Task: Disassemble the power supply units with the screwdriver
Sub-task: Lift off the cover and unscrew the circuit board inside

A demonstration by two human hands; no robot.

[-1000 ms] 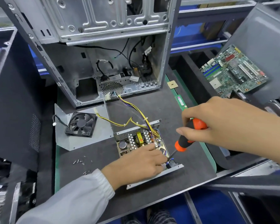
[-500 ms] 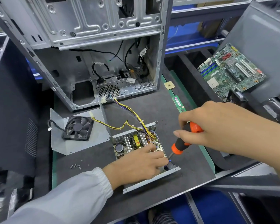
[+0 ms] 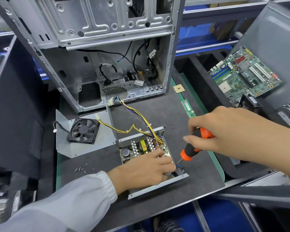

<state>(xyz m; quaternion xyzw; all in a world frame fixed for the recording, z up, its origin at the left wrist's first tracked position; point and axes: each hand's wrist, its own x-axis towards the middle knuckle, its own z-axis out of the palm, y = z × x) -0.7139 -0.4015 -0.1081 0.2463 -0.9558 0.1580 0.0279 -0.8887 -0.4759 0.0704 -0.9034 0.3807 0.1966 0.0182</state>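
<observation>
Little has moved since a second ago: our hands and the screwdriver (image 3: 193, 144) sit on the same spot, only our view has drifted a bit.

Our left hand (image 3: 146, 169) lies on the open power supply unit (image 3: 141, 148), fingers bent over its near right corner; we cannot tell if they pinch anything. Our right hand (image 3: 224, 133) wraps around the black and orange handle, thumb laid along it. The shaft slants down and left, tip at the unit's near right corner just beside our left fingertips (image 3: 170, 162).

The unit sits on the dark mat (image 3: 157, 114), near its front edge. Yellow cable bundle (image 3: 134, 118) runs from it towards the gutted PC case (image 3: 107, 47) standing behind. Loose fan (image 3: 83, 131) on a metal plate (image 3: 64, 144) to the left, a few screws (image 3: 80, 169) near it. RAM stick (image 3: 187, 107) and a CPU (image 3: 179, 89) at the mat's right edge, motherboard (image 3: 244, 74) further right.
</observation>
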